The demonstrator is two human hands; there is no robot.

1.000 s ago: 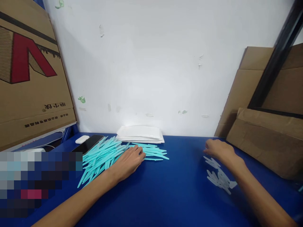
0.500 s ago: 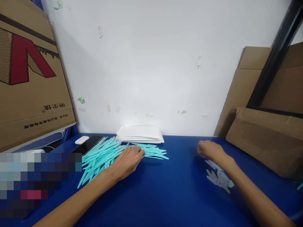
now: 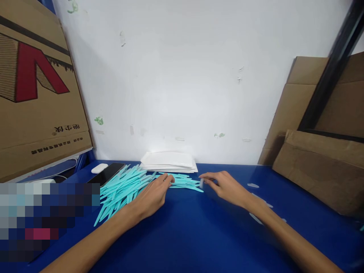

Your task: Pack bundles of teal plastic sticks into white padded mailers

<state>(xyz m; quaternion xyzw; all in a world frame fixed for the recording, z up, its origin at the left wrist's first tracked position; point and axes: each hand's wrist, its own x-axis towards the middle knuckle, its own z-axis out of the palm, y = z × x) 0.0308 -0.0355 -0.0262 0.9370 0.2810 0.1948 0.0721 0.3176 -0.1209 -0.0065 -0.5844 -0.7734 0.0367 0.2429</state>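
My left hand [image 3: 156,192] lies over the slim turquoise sticks, its fingers curled together at the near ends of a small fanned group [image 3: 187,183]; it seems closed on one stick, though the fingertips partly hide it. Behind and left of that hand spreads a larger heap of the turquoise sticks [image 3: 122,189]. Between thumb and forefinger, my right hand [image 3: 226,186] pinches a small translucent sleeve-like piece [image 3: 201,183], at the right tips of the fanned sticks. More flat translucent pieces [image 3: 253,185] lie on the blue tabletop, partly covered by my right forearm.
A stack of white flat packets [image 3: 167,162] rests against the white wall. To the left are a dark phone [image 3: 106,173], a white case [image 3: 99,168] and a big printed carton [image 3: 42,94]. Folded brown cardboard [image 3: 318,170] bounds the right side of the blue table [image 3: 182,235].
My right hand has moved left from beside the translucent pieces to the sticks, carrying one piece. The pieces behind it look more spread out. My left hand has barely moved.
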